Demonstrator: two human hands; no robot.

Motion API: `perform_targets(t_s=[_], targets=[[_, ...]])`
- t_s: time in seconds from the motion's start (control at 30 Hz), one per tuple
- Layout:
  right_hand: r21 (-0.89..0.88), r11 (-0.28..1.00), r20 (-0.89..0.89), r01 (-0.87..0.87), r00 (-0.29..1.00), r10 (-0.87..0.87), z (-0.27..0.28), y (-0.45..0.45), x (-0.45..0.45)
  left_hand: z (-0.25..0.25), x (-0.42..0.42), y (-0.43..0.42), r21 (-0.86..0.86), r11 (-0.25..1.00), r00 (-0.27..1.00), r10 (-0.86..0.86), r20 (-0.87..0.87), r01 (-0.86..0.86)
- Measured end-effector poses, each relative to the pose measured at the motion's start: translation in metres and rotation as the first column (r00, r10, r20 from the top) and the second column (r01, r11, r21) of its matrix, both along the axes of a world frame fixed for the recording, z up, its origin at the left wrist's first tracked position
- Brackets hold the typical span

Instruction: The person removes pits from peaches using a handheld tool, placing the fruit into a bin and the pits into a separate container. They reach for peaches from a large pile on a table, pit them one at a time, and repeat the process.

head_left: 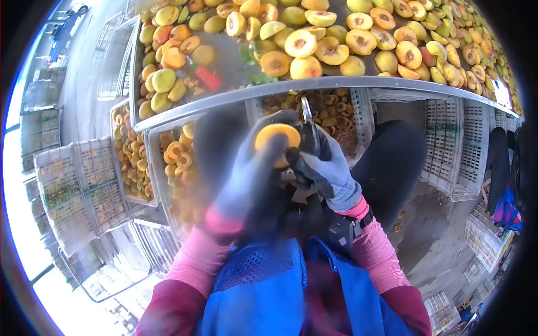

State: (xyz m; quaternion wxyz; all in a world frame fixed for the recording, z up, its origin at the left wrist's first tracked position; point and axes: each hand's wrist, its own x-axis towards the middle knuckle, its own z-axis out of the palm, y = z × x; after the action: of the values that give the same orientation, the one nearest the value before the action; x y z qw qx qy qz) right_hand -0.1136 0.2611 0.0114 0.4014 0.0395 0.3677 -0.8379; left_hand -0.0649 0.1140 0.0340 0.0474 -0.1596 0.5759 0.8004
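My left hand (pixel 249 159), in a grey glove with dark fingers, is closed around a cut yellow peach (pixel 278 134). The round orange-yellow flesh faces up between fingers and thumb. My right hand (pixel 336 173), gloved the same way, grips a black-handled tool with a curved metal end (pixel 306 109). That metal end points up towards the table edge, just right of the peach. The right fingertips meet the lower side of the fruit, and most of the tool's handle is hidden in the glove. Both hands are over my lap, below the metal table rim (pixel 280 88).
Whole and halved peaches (pixel 361 42) cover much of the table, with a red-handled item (pixel 208 78) among them. Under the rim stands a crate of peach scraps (pixel 333 115). Crates of halves (pixel 182 157) are on the left, stacked crates (pixel 454 140) and a person's leg (pixel 497 162) on the right.
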Motion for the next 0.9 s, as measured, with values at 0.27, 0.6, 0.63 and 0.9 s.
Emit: perform_targets(t_s=[0.27, 0.6, 0.63, 0.9], targets=[[0.592, 0.702, -0.757, 0.397, 0.574, 0.313, 0.0, -0.016, 0.056, -0.023, 0.015, 0.018, -0.292, 0.846, 0.892, 0.448, -0.064, -0.446], [0.565, 0.682, -0.793, 0.464, 0.533, 0.294, -0.007, -0.02, 0.069, -0.028, 0.024, 0.024, -0.242, 0.846, 0.873, 0.487, -0.01, -0.475], [0.562, 0.68, -0.797, 0.471, 0.528, 0.293, -0.011, -0.02, 0.071, -0.022, 0.022, 0.026, -0.213, 0.851, 0.869, 0.494, 0.01, -0.481], [0.451, 0.854, -0.5, 0.26, 0.866, 0.0, -0.046, -0.017, 0.094, -0.029, 0.019, 0.006, -0.305, 0.94, 0.987, 0.137, -0.082, -0.156]])
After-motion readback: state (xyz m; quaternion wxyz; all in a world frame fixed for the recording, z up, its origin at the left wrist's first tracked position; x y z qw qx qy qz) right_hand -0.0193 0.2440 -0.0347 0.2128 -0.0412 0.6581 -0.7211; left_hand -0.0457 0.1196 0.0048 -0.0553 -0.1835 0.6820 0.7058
